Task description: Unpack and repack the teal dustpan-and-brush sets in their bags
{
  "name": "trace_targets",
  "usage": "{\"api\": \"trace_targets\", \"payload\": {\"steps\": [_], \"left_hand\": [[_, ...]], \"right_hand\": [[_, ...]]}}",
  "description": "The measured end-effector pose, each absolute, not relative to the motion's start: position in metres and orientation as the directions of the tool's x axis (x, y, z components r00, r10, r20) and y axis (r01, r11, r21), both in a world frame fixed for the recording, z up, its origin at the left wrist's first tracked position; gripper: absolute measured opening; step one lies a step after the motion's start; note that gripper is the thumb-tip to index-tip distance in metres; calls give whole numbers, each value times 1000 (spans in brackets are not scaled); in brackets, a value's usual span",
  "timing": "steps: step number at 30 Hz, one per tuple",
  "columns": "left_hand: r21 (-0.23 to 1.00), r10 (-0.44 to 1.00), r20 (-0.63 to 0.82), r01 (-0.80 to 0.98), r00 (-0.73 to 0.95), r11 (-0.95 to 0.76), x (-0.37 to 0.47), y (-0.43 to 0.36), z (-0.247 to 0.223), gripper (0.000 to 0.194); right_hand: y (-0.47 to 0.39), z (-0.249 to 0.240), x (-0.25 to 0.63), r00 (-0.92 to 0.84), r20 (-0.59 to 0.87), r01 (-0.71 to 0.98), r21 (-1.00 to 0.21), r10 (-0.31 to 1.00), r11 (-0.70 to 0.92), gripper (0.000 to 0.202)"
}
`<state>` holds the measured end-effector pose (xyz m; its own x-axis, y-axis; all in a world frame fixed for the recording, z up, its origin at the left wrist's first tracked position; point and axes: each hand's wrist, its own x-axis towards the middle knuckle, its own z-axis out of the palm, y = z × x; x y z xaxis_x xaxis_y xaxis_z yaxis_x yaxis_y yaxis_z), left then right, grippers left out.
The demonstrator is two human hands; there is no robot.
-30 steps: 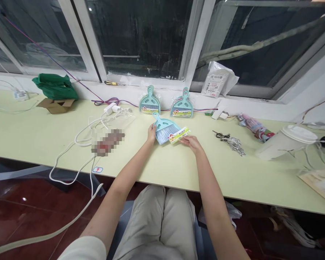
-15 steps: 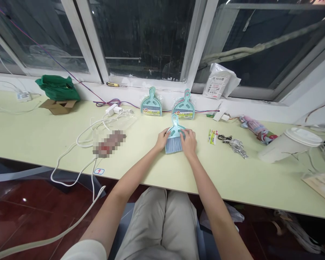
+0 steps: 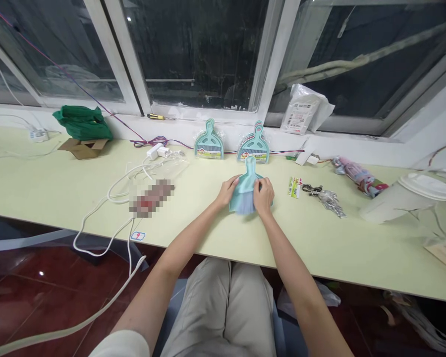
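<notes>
A turquoise dustpan (image 3: 235, 201) is in front of me, its round handle end pointing toward the window. My left hand (image 3: 226, 193) grips its left edge with closed fingers. A small brush (image 3: 247, 202) with blue-grey bristles lies over the pan, smeared by motion. My right hand (image 3: 263, 194) has its fingers bent around the brush's right side. Behind the pan, packaged dustpan sets (image 3: 209, 144) lean on the wall, with another stack (image 3: 254, 148) to their right.
Right of my hands lie a green-yellow label card (image 3: 294, 187) and keys (image 3: 331, 202), then a folded umbrella (image 3: 360, 177) and a white lidded cup (image 3: 405, 198). White cables (image 3: 109, 194) and a blurred-out item (image 3: 153, 198) are on the left. A brown box (image 3: 82, 148) stands farther back.
The brush has shifted and turned against the dustpan, exposing more of the pan's left side. My right hand's fingers have curled in around the brush. My left hand remains at the pan's edge.
</notes>
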<state>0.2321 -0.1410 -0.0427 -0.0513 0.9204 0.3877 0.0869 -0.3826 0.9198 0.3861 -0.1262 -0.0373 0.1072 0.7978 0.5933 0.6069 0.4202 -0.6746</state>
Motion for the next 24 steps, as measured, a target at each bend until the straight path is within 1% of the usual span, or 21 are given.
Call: {"api": "trace_targets", "payload": {"steps": [2, 3, 4, 6, 7, 9, 10, 11, 13, 16, 18, 21, 24], "left_hand": [[943, 932, 331, 88, -151, -320, 220, -131, -44, 32], [951, 925, 305, 114, -228, -286, 212, -127, -44, 30], [954, 908, 289, 165, -304, -249, 202, -124, -44, 29], [924, 888, 278, 355, -366, -144, 178, -117, -42, 35], [876, 893, 259, 478, -368, -57, 166, -115, -41, 38], [726, 913, 197, 679, -358, 110, 145, -112, -40, 38], [653, 912, 158, 733, -378, 191, 137, -112, -40, 35], [588, 916, 132, 774, -379, 236, 131, -112, -41, 33], [487, 920, 126, 831, -372, 269, 126, -115, -44, 34], [403, 916, 199, 881, -347, 246, 129, -118, -48, 42], [377, 915, 220, 895, -337, 239, 132, -120, -49, 42], [357, 925, 172, 897, -338, 262, 133, -120, -47, 35], [356, 919, 125, 881, -374, 311, 132, -121, -44, 29]], "right_hand": [[-127, -29, 393, 176, 589, 556, -721, 788, 414, 41], [-126, -24, 398, 187, 595, 562, -718, 781, 412, 42], [-125, -20, 404, 181, 605, 597, -694, 776, 402, 41], [-122, -16, 416, 122, 605, 728, -594, 787, 343, 36], [-119, -17, 421, 92, 581, 794, -532, 809, 293, 34], [-112, -23, 430, 46, 491, 892, -413, 870, 186, 32], [-108, -28, 433, 31, 437, 921, -362, 899, 144, 32], [-105, -33, 435, 21, 389, 941, -319, 921, 113, 32], [-101, -43, 437, 14, 321, 962, -262, 947, 74, 31], [-99, -49, 435, 19, 281, 974, -222, 960, 46, 31], [-100, -49, 434, 17, 271, 977, -208, 962, 41, 35], [-102, -47, 430, 7, 230, 979, -202, 973, 41, 36], [-105, -44, 427, 14, 189, 978, -207, 982, 26, 36]]}}
